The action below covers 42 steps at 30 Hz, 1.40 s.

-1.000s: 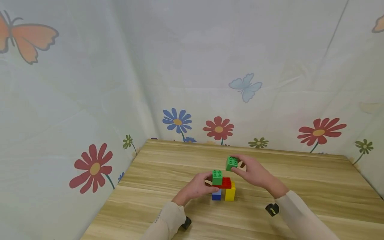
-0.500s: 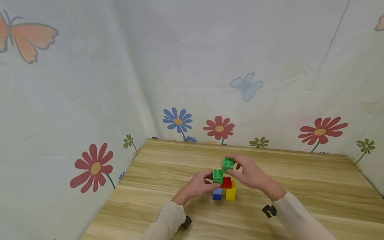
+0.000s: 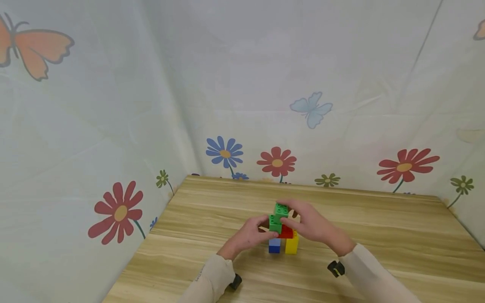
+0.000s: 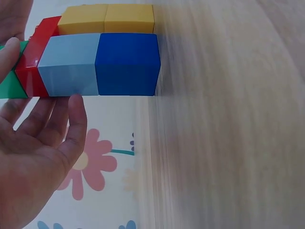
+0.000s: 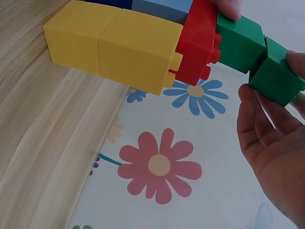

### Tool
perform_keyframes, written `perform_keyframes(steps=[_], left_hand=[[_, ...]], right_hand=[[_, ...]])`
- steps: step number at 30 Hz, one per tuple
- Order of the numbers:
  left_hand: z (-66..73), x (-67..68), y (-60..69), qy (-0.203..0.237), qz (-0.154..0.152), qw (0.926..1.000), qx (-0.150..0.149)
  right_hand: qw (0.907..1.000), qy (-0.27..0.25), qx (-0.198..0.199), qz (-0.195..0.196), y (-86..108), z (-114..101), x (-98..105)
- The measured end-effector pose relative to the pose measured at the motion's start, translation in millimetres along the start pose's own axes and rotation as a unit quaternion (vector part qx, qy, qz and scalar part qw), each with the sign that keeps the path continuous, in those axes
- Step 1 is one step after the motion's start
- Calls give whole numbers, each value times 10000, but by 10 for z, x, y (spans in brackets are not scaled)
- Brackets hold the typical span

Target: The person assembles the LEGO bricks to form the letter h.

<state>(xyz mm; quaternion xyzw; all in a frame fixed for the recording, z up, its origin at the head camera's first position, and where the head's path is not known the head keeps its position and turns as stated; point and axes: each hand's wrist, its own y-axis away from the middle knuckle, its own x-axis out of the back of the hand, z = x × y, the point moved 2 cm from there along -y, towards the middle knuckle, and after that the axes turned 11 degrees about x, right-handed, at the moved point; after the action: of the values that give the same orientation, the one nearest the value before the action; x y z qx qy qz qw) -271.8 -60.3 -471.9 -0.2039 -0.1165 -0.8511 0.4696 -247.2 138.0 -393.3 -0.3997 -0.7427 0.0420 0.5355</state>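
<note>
A small block structure stands on the table: a dark blue block point(image 4: 127, 64) under a light blue one point(image 4: 70, 64), beside two stacked yellow blocks point(image 5: 133, 47). A red block point(image 5: 199, 38) bridges both columns, and a green block point(image 5: 239, 42) sits on its left end. My left hand point(image 3: 250, 233) grips that green block between thumb and fingers, close to the red one. My right hand point(image 3: 312, 223) pinches a second green block point(image 5: 277, 72), tilted and offset at the top of the first one; the right wrist view shows their edges meeting at an angle.
The structure stands on a wood-grain table point(image 3: 212, 198). Behind and to the left hangs a pale cloth point(image 3: 242, 63) printed with flowers and butterflies. Dark straps point(image 3: 235, 282) show at both wrists.
My right hand has moved left and slightly down, bringing its green block from behind and right to over the lower green block. My left hand keeps its grip in place.
</note>
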Motion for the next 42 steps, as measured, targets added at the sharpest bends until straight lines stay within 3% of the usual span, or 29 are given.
perform_keyframes(steps=[20,31,42], left_hand=[[13,14,6,-153,2,9999,52],[8,8,-10,-66,-24,10000,53],[9,14,-4,-86,-65,9999,101]], right_hand=[[9998,-38,-102,-183,-66,-38,-95],[9997,70,173,-126,-68,-54,-103],[9999,22,-93,-105,-73,-37,-111]])
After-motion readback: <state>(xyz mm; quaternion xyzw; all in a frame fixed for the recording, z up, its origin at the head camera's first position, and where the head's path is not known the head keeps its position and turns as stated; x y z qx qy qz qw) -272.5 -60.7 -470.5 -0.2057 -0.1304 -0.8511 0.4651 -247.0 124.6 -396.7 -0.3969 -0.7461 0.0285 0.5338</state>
